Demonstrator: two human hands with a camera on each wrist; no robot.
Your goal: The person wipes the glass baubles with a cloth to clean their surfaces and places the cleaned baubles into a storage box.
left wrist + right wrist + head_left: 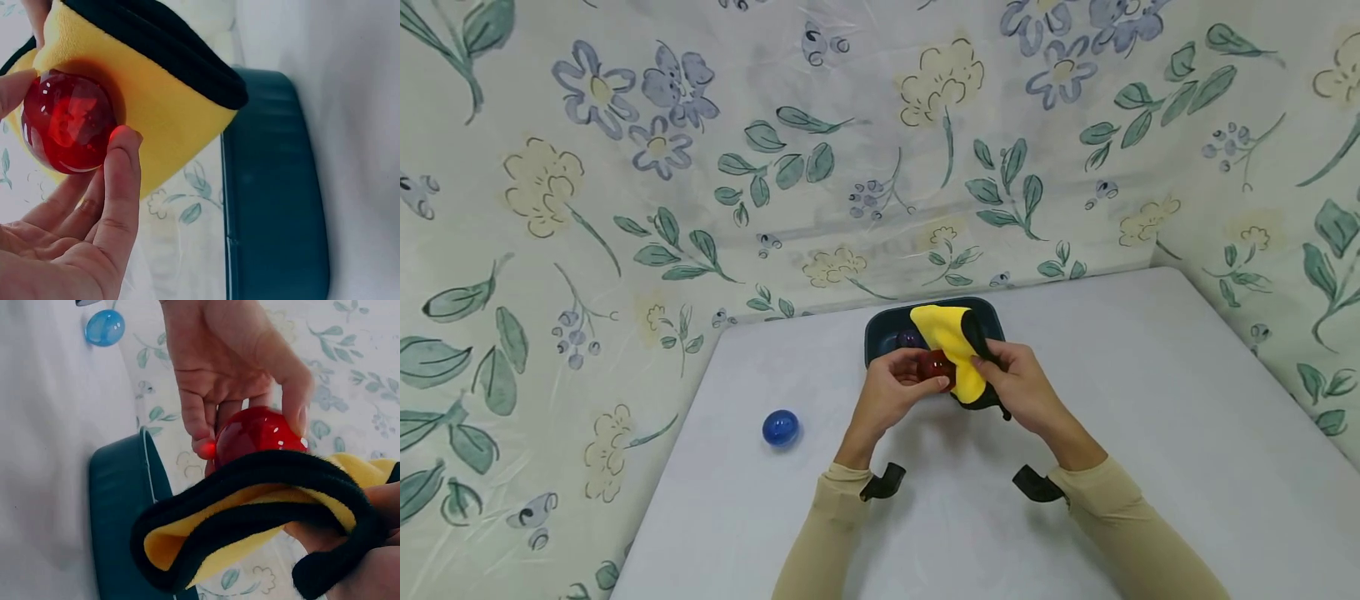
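Observation:
Between the thumb and fingers of my left hand [891,390] is a clear red ball [70,122], held up over the near edge of a dark teal tub [877,327]. My right hand [1019,385] grips a folded yellow cloth [953,337] with black edging, its yellow side lying against the ball. In the right wrist view the cloth's dark border [262,465] covers the ball's lower part. A dark purple ball [910,338] sits inside the tub, partly hidden behind the left hand and cloth.
A clear blue ball [781,428] lies on the white table [730,500], left of the hands. Behind the table hangs a flowered sheet [790,225], close to the tub's far side. Black wrist straps [884,482] stick out from both sleeves.

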